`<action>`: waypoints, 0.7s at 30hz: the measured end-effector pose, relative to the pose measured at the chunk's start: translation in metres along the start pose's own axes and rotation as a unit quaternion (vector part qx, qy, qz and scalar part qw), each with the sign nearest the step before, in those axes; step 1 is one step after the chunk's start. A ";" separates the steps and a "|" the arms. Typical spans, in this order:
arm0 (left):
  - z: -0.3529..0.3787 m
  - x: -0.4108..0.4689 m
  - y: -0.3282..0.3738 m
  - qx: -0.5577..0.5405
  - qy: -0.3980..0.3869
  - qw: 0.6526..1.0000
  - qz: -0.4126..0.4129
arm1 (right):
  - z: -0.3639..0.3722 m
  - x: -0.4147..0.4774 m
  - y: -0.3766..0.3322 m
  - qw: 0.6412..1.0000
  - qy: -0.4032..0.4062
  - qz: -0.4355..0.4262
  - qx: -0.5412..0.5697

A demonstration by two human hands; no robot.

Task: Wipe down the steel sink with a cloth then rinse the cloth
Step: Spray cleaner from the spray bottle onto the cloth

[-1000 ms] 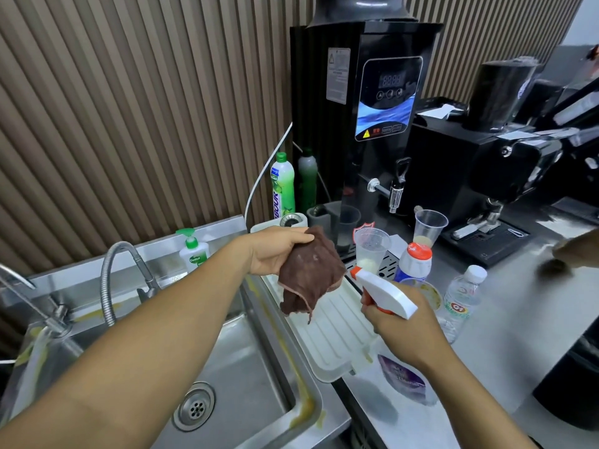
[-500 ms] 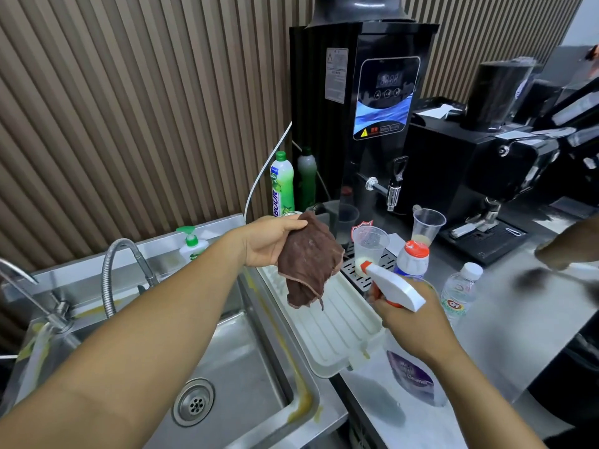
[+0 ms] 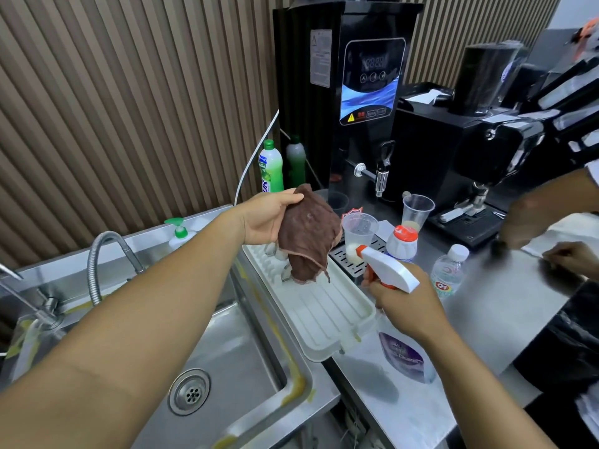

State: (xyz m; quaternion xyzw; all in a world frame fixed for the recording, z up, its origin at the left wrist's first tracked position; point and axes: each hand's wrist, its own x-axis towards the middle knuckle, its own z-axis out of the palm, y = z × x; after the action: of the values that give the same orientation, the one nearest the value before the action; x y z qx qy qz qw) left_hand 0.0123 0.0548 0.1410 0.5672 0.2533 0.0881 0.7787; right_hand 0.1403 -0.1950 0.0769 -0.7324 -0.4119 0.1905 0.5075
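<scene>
My left hand (image 3: 264,217) holds a brown cloth (image 3: 308,236) up in the air over the white drain tray (image 3: 327,315). The cloth hangs bunched from my fingers. My right hand (image 3: 402,301) grips a spray bottle with a white and orange trigger head (image 3: 390,273), its nozzle pointing left at the cloth. The bottle's clear body with a purple label (image 3: 403,354) hangs below my hand. The steel sink (image 3: 233,348) lies at lower left, with its round drain (image 3: 189,390) and a flexible tap (image 3: 107,257) behind my left forearm.
A black water boiler (image 3: 350,92) and coffee machine (image 3: 486,147) stand behind. Two plastic cups (image 3: 359,234), a small water bottle (image 3: 449,270), a red-capped bottle (image 3: 402,243) and green detergent bottles (image 3: 270,168) crowd the counter. Another person's hands (image 3: 531,228) work at the right.
My right hand has carried the spray bottle a little to the right and the view has shifted. The other person's hands have come further into view at the right edge.
</scene>
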 end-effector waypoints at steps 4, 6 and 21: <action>0.006 0.002 0.005 0.013 0.001 1.000 0.005 | -0.003 0.002 -0.003 1.000 0.014 -0.009 -0.016; 0.008 0.004 0.008 0.014 0.004 1.000 0.010 | -0.006 0.003 -0.002 1.000 0.003 -0.005 -0.016; 0.019 0.011 -0.003 0.012 -0.020 1.000 0.000 | -0.006 0.020 -0.016 0.998 0.064 0.004 -0.011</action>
State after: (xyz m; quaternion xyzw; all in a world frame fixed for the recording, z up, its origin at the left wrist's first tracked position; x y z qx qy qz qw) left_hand 0.0306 0.0422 0.1394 0.5784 0.2384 0.0735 0.7766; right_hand 0.1495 -0.1799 0.0963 -0.7502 -0.3775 0.1407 0.5243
